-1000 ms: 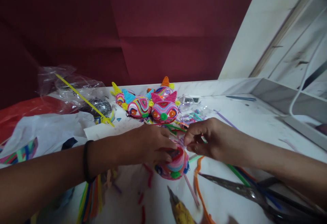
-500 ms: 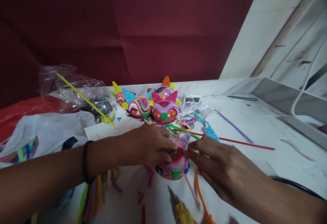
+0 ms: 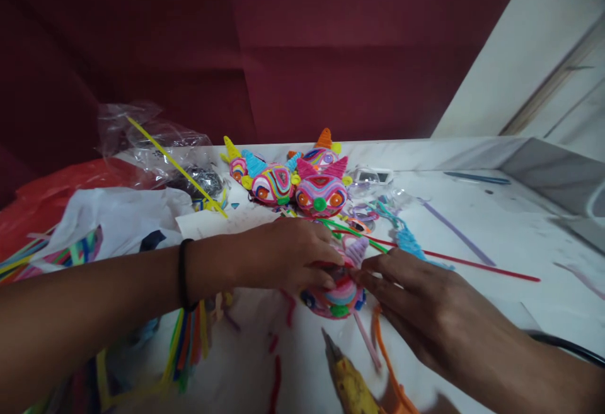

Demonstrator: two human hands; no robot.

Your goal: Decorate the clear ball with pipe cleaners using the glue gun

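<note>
While left hand (image 3: 288, 253) steadies striped ball (image 3: 338, 294), right hand (image 3: 416, 297) pinches, clear bag (image 3: 155, 149) holds wire

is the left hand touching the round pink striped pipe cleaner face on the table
Touching. The head view shows the left hand lying over the top of the round pink striped pipe cleaner face, fingertips pressed on it with no gap.

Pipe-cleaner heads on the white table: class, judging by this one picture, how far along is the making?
Done: three finished heads with ears and eyes stand at the back. In hand: the left hand steadies another head, while the right hand pinches at its lilac ear. Only that one ear shows. Loose pipe cleaners and a red stem lie unused.
</note>
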